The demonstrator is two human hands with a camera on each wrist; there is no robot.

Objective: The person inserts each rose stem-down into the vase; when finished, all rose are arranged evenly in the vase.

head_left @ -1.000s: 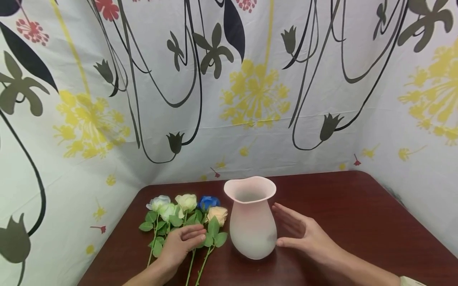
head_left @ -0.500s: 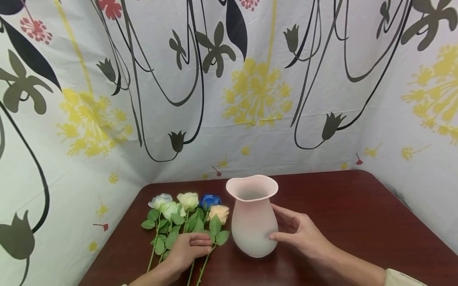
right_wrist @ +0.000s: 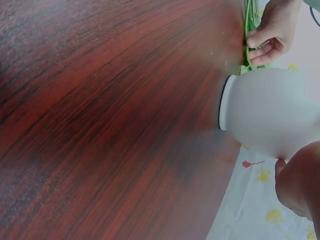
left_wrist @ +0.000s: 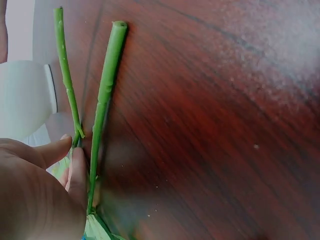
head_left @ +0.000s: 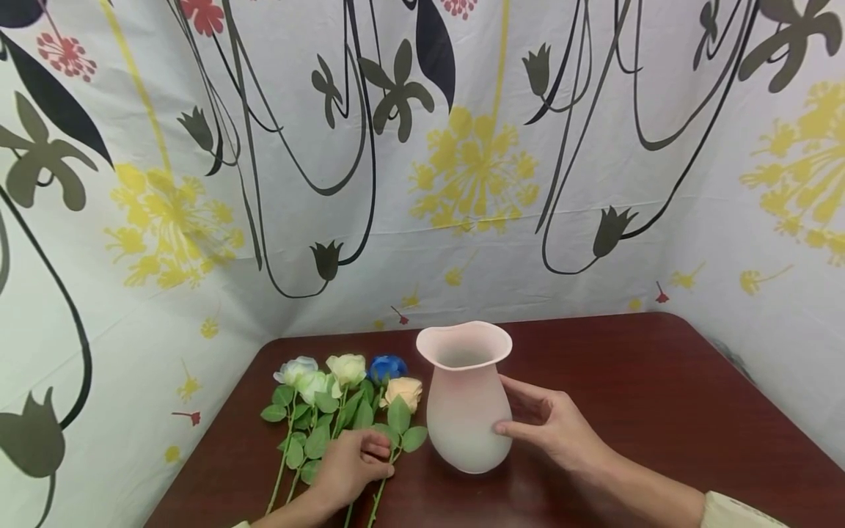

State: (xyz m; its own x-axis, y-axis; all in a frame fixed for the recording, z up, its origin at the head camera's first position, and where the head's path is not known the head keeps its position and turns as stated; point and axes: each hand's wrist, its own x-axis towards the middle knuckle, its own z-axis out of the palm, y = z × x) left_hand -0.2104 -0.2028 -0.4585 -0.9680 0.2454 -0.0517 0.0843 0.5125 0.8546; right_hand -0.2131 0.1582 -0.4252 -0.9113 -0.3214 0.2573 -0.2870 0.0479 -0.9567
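A frosted vase (head_left: 467, 422), pale with a pink neck and a wavy rim, stands upright on the table. My right hand (head_left: 561, 433) holds its right side, thumb on the front and fingers partly hidden behind it. To the left, my left hand (head_left: 350, 469) pinches the stem of the peach rose (head_left: 404, 394) between thumb and fingers, below its leaves. In the left wrist view, that stem (left_wrist: 65, 75) runs out past the fingertips, and a thicker green stem (left_wrist: 104, 95) lies beside it.
Several more artificial roses lie left of the vase: a blue rose (head_left: 387, 369), a cream rose (head_left: 346, 370), a pale green one (head_left: 313, 386) and a bluish-white one (head_left: 296, 370). A floral-printed cloth (head_left: 422, 279) borders the dark red wooden table (head_left: 627, 381) behind and at both sides.
My left hand has come down from over the leaves and now pinches the peach rose's stem. My right hand, earlier just beside the vase, now has its thumb against it.
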